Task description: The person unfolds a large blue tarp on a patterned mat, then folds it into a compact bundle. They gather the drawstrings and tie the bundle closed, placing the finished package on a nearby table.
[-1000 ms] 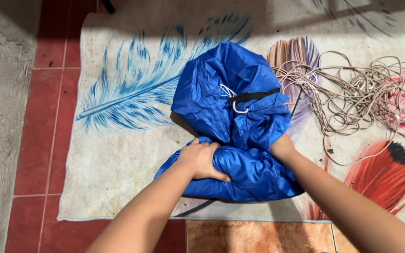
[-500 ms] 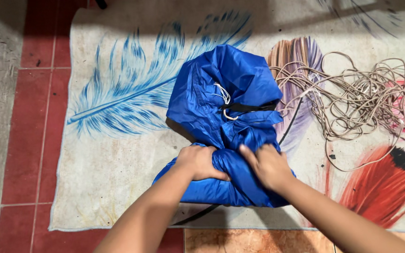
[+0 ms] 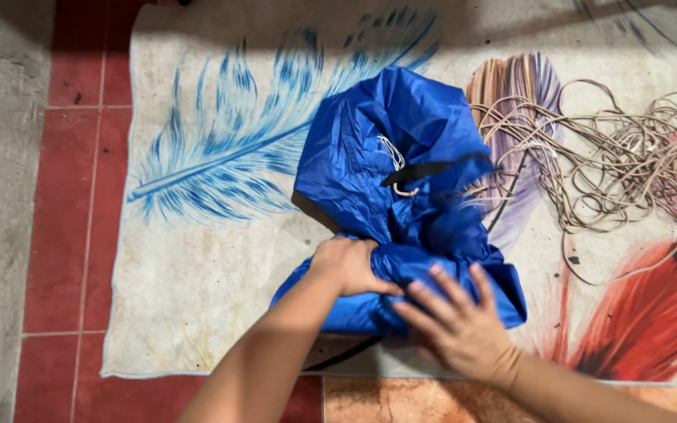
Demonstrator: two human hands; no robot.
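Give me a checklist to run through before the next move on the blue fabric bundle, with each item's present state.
1. Left hand grips the blue fabric: ok, fingers closed on the rolled near end.
2. Right hand on the fabric: ok, laid flat with fingers spread, pressing and not gripping.
3. Fabric on the mat: ok, the whole bundle lies on it.
4. Cord tangle apart from the hands: ok, it lies to the right; some strands meet the fabric's edge.
5. Black strap and ring free: cannot tell, both are partly tucked in folds.
6. Strap end under the bundle's near edge: cannot tell, mostly hidden by the left arm.
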